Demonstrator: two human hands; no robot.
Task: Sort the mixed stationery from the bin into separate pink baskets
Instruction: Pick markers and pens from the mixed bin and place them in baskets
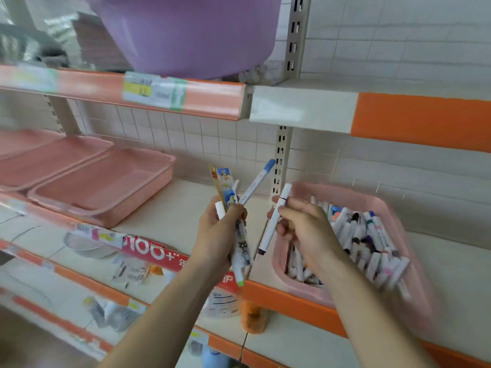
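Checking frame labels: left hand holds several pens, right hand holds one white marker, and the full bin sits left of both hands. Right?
Wrong on the bin. In the head view the bin sits right of both hands, beside the right hand. The rest stands: the left hand holds several pens, and the right hand holds one white marker.

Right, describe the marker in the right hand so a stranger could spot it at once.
Find the pink basket full of markers on the right of the orange-edged shelf. Just left of it, the right hand pinches a white marker, tilted, dark tip down. It is held alone, whereas the left hand grips a bundle of pens, one blue-capped.
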